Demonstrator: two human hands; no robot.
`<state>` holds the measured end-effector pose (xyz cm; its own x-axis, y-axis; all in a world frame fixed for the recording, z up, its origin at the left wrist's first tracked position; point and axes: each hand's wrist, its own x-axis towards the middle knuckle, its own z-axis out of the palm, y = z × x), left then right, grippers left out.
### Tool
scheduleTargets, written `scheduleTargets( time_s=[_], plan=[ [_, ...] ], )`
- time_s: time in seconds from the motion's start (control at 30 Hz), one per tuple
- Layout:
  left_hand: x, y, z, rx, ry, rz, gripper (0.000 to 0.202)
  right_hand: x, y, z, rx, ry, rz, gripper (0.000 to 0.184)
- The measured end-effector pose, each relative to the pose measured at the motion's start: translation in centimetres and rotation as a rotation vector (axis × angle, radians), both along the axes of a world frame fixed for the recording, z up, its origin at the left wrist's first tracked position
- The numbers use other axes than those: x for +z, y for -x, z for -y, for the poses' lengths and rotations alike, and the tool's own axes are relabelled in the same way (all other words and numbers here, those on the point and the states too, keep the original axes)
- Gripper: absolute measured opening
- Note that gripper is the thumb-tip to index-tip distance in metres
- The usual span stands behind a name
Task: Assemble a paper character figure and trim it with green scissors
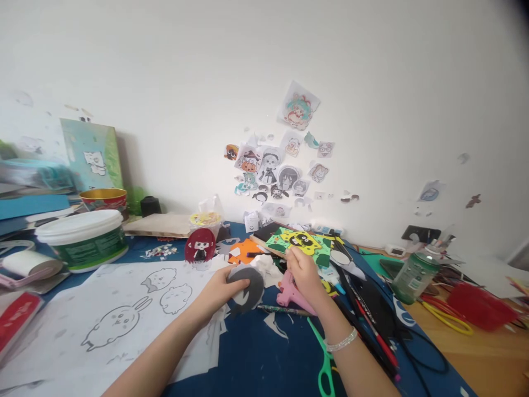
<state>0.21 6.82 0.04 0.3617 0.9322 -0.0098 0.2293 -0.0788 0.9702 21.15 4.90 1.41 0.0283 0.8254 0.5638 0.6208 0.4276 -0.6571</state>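
My left hand pinches a round grey paper cutout by its left side, thumb on top, over the blue tabletop. The cutout has a dark grey top and a paler lower part. My right hand is closed, fingertips pressed together near the edge of a green board that bears a yellow cartoon cutout. Anything in those fingers is too hidden to name. Just below that hand lies a pink glue gun, partly covered by it. Crumpled white paper sits between the hands.
Sheets with line drawings cover the left side. Green scissors lie beside my right forearm. Pens and cables fill the right. A white-lidded tub and a red-haired paper doll stand farther left; a bottle stands right.
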Motion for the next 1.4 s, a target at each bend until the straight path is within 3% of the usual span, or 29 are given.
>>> scheduleTargets(
  time_s=[0.17, 0.33, 0.43, 0.57, 0.73, 0.87, 1.03, 1.17, 1.4],
  plan=[
    [-1.2, 0.0, -1.0, 0.092, -0.199, -0.145, 0.04, -0.6, 1.5, -0.4, 0.251, 0.194, -0.227, 0.026],
    [-2.0, 0.0, -1.5, 0.211, -0.721, -0.245, 0.036, -0.4, 2.6, 0.0, 0.4, 0.303, -0.408, 0.026],
    [-1.8, -0.2, -1.1, 0.148, -0.988, -0.265, 0.022, -0.6, 3.5, 0.2, 0.429, 0.348, -0.481, 0.024],
    [-1.6, -0.6, -0.5, 0.114, -1.127, -0.246, 0.014, -1.2, 4.4, 0.2, 0.435, 0.379, -0.533, 0.023],
    [-1.7, -0.5, -0.4, 0.22, -1.147, -0.255, 0.009, -1.4, 4.6, 0.3, 0.453, 0.394, -0.472, 0.025],
    [-1.6, -0.2, -0.6, 0.227, -1.128, -0.266, 0.014, -1.3, 4.7, 0.4, 0.491, 0.406, -0.419, 0.025],
    [-1.6, -0.4, -0.8, 0.156, -0.966, -0.44, 0.023, -1.6, 4.8, 0.6, 0.429, 0.381, -0.318, 0.026],
    [-1.6, -0.7, -0.7, 0.116, -0.883, -0.425, 0.024, -1.9, 4.5, 0.3, 0.391, 0.345, -0.276, 0.025],
    [-1.2, -0.7, -0.4, 0.236, -0.71, -0.294, 0.02, -1.1, 4.4, 0.3, 0.304, 0.346, -0.402, 0.017]
  ],
)
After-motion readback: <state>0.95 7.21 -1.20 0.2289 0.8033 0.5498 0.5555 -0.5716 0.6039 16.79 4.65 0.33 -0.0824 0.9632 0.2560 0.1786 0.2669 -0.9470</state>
